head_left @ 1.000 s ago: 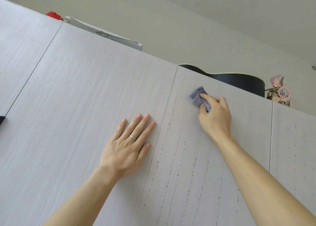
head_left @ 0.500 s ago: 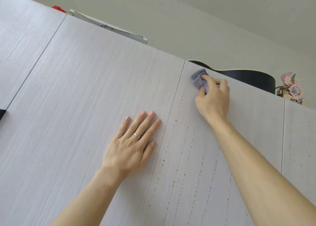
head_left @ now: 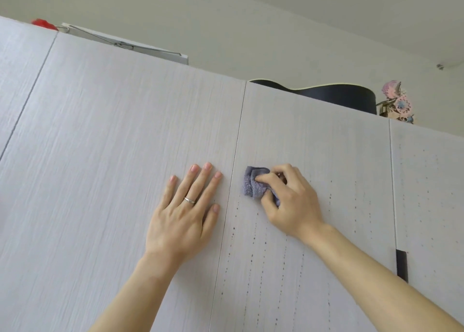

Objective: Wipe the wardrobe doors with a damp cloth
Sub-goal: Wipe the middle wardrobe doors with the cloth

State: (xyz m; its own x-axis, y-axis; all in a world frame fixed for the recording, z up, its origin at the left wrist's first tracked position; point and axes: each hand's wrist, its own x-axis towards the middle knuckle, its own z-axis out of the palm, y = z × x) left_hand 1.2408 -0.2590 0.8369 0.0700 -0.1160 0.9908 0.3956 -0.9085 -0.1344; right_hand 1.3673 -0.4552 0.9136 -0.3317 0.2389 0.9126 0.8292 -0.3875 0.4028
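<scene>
Pale wood-grain wardrobe doors [head_left: 100,155] fill the view, divided by thin vertical seams. The left hand [head_left: 185,213] is laid flat with straight fingers on one door, its fingertips just beside the middle seam [head_left: 233,181]. Across that seam, a bunched purple cloth [head_left: 252,184] is gripped in the curled fingers of the right hand [head_left: 288,201] and pressed to the neighbouring door. Plain panel is seen from the cloth up to the top edge, where a dark guitar body [head_left: 339,96] is lodged. Rows of small dark spots [head_left: 253,243] are seen below the cloth
</scene>
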